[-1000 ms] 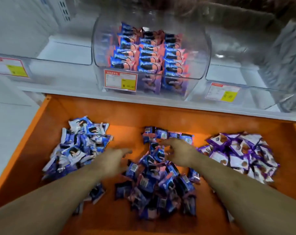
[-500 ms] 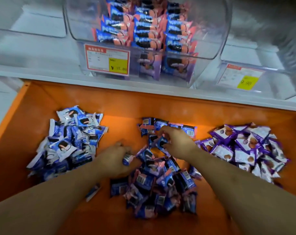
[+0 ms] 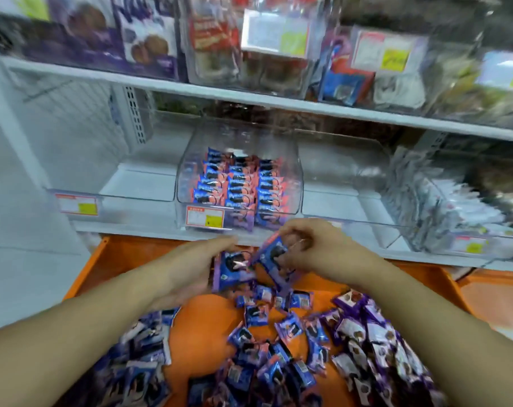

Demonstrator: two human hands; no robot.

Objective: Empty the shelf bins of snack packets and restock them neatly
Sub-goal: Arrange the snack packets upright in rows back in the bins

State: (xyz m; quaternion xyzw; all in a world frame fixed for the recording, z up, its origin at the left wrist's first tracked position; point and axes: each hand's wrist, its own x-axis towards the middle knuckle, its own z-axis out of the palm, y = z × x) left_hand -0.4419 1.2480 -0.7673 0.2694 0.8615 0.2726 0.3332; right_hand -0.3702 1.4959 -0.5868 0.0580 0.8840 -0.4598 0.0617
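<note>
Two hands: both are working above the orange tray [image 3: 126, 254], just in front of the shelf.
Left hand [image 3: 190, 268]: fingers are lying fairly straight, cupping one blue packet [image 3: 231, 267] against the palm.
Right hand [image 3: 317, 248]: fingers are curling, pinching a second blue packet [image 3: 274, 257] by its upper edge.
Destination: middle clear bin [image 3: 290, 160] is sitting just beyond the fingertips, already holding three tidy rows of matching packets.
Handling advice: probably squaring both packets face-up, same way round, before sliding them onto a row.
Below the fingers: loose blue pile [image 3: 267, 356] is spreading over the tray; purple-and-white pile [image 3: 375, 339] is lying to its right.
Room: neighbouring bins are standing beside the middle one; upper shelf [image 3: 249, 96] is carrying boxed snacks.
</note>
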